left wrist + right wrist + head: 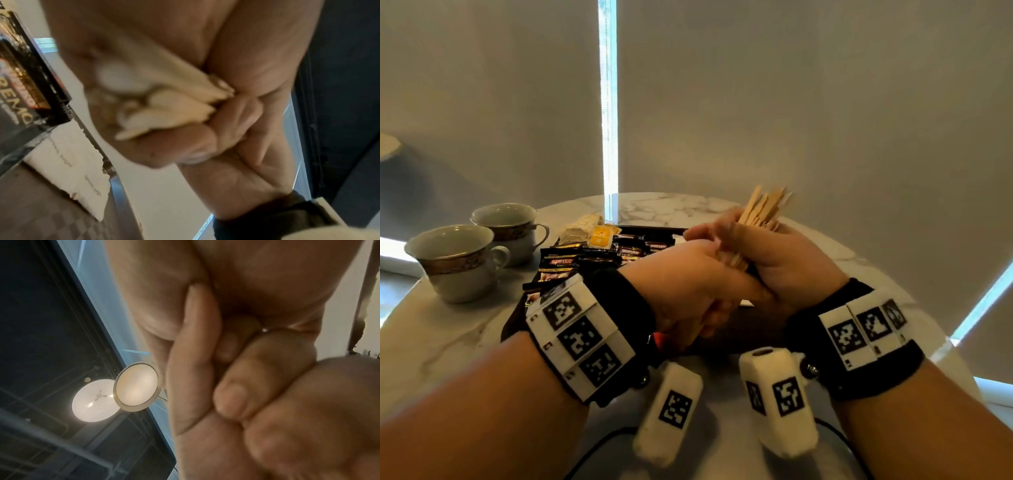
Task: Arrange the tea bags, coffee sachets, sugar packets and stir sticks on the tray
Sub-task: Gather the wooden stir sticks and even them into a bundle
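Note:
Both hands meet above the black tray (512,325) and grip one bundle of wooden stir sticks (763,209). My right hand (774,257) curls round the bundle's middle, and the stick tips fan up and to the right. My left hand (688,284) wraps the lower ends from the left; in the left wrist view the rounded stick ends (164,112) poke out between the fingers. Dark coffee sachets (558,263) lie on the tray's left part, with tea bags (585,231) behind them. A white brown-sugar packet (78,162) lies on the tray beside the sachets.
Two patterned teacups (457,260) (508,226) stand on the round marble table (438,339) left of the tray. Grey blinds hang close behind the table. The right wrist view shows only fingers and a ceiling lamp (135,386).

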`<state>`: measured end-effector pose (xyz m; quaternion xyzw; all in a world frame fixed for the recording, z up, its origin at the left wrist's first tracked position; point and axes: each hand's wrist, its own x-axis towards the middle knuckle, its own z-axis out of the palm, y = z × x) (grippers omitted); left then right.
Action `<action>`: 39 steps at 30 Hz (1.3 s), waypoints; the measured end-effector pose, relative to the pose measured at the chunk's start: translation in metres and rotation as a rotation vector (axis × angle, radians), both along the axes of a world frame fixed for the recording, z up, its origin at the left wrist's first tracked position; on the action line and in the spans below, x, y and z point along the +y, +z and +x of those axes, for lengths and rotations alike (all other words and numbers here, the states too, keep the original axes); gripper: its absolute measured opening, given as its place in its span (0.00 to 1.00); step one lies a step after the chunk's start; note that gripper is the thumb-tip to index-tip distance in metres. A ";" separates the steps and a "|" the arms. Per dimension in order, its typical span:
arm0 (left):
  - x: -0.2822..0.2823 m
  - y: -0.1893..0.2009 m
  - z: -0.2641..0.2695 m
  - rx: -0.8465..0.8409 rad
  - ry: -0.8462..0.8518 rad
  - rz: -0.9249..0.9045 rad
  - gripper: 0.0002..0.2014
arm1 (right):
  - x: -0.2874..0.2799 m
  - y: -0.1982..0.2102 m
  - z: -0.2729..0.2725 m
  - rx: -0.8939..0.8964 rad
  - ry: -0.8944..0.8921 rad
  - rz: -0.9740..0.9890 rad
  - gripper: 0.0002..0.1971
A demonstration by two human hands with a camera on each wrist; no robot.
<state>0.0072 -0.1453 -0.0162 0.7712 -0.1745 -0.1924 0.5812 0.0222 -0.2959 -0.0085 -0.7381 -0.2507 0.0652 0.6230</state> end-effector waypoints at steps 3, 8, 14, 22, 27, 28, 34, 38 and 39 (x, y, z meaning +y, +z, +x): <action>-0.005 0.000 -0.001 -0.040 0.106 -0.019 0.08 | 0.003 0.002 -0.004 0.052 -0.097 0.058 0.23; -0.014 -0.002 -0.002 -0.295 0.281 0.048 0.08 | 0.009 -0.002 0.002 -0.010 -0.240 0.014 0.29; -0.016 0.003 -0.004 -0.261 0.264 0.094 0.04 | 0.008 0.003 -0.002 -0.114 -0.265 -0.149 0.46; -0.011 0.007 -0.007 -0.219 0.122 0.440 0.09 | -0.029 0.028 0.009 -0.191 -0.380 0.219 0.49; -0.012 0.006 -0.009 -0.194 0.129 0.511 0.10 | -0.009 0.013 0.002 -0.205 -0.083 -0.091 0.70; -0.012 0.006 -0.009 -0.186 0.128 0.502 0.10 | -0.008 0.013 0.002 -0.211 -0.066 -0.089 0.71; -0.011 0.006 -0.009 -0.188 0.135 0.522 0.11 | -0.016 0.019 0.008 -0.191 -0.110 0.016 0.74; -0.010 0.007 -0.011 -0.203 0.168 0.535 0.09 | -0.002 0.006 0.005 -0.251 -0.041 -0.211 0.72; -0.010 0.008 -0.011 -0.208 0.167 0.534 0.10 | -0.004 0.008 0.005 -0.256 -0.058 -0.170 0.72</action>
